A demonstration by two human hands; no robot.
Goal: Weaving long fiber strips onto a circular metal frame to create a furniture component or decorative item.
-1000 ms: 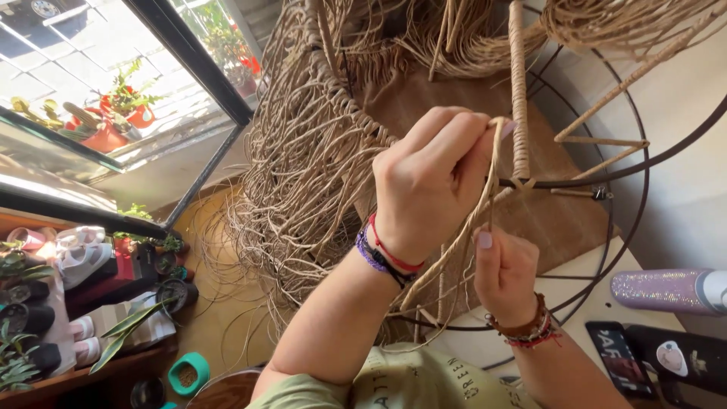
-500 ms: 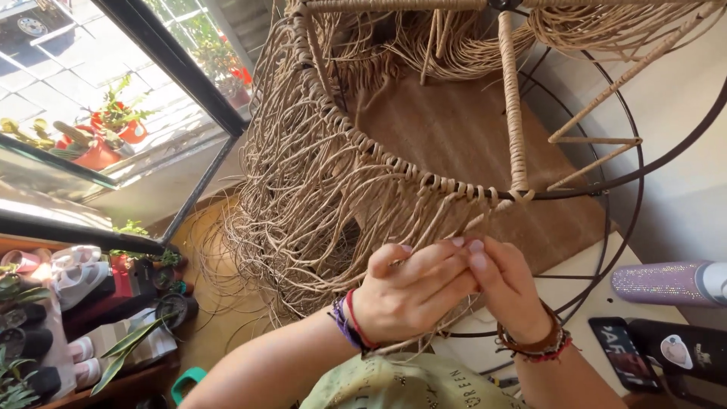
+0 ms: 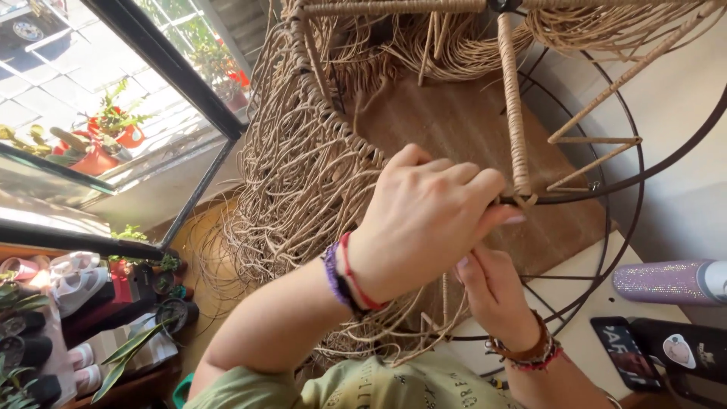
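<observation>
A round black metal frame (image 3: 634, 163) stands tilted in front of me, with many tan cords (image 3: 303, 189) knotted along its rim and hanging loose. One spoke (image 3: 513, 113) is wrapped in the same cord. My left hand (image 3: 428, 220), with purple and red bracelets at the wrist, is closed on a tan cord at the rim, right at the foot of the wrapped spoke. My right hand (image 3: 496, 291), with a brown bracelet, sits just below and partly behind it, fingers pinched on cord strands. Loose cord ends (image 3: 409, 333) dangle under both hands.
A white table (image 3: 583, 280) at the right carries a glittery purple bottle (image 3: 666, 280), a phone (image 3: 625, 352) and a black case (image 3: 681, 352). At the left are a window (image 3: 174, 68), red potted plants (image 3: 113, 129) and shoes on a low shelf (image 3: 76, 276).
Half a second ago both hands were pulled down together below the rim. My left hand has since risen back to the rim by the wrapped spoke; the right hand stays low.
</observation>
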